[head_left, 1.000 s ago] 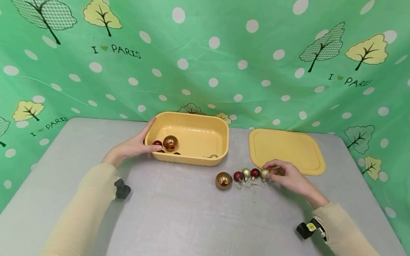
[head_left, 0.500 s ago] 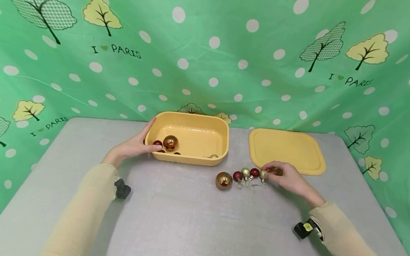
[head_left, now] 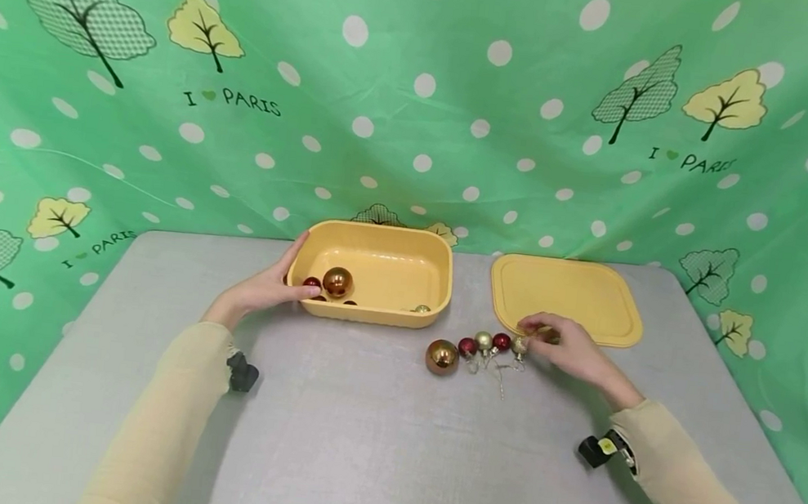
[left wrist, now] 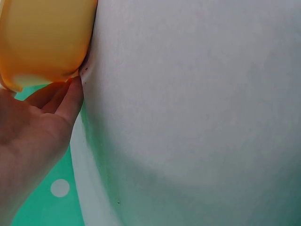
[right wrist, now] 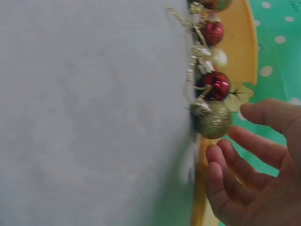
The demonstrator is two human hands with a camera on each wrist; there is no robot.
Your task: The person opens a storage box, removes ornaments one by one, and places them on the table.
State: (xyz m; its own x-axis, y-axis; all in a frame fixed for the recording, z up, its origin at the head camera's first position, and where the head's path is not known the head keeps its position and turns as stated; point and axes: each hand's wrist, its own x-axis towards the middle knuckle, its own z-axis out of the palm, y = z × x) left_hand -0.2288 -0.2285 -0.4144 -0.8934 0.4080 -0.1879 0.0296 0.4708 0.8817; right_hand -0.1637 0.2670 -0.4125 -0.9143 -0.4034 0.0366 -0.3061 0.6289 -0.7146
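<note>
My left hand [head_left: 261, 290] grips the left end of a yellow plastic box [head_left: 397, 317], thumb over the rim and fingers along the outside. In the left wrist view the fingers [left wrist: 70, 101] lie against the box's lower edge. Inside it are a large copper ball ornament [head_left: 337, 282], a red ball [head_left: 311, 282] and a gold one [head_left: 423, 309]. My right hand [head_left: 571, 352] holds nothing, its thumb and fingers apart. Its index fingertip is at a gold glitter ball ornament [right wrist: 215, 120], the right end of a row of small red and gold balls with gold strings.
A second copper ball [head_left: 442, 357] sits at the row's left end, in front of the box. The yellow lid [head_left: 569, 294] lies flat behind the right hand. A green patterned cloth [head_left: 418, 122] hangs behind the grey table [head_left: 383, 447].
My right hand has shifted slightly left, and the small balls of the row have moved a little left too. The left hand has stayed on the box.
</note>
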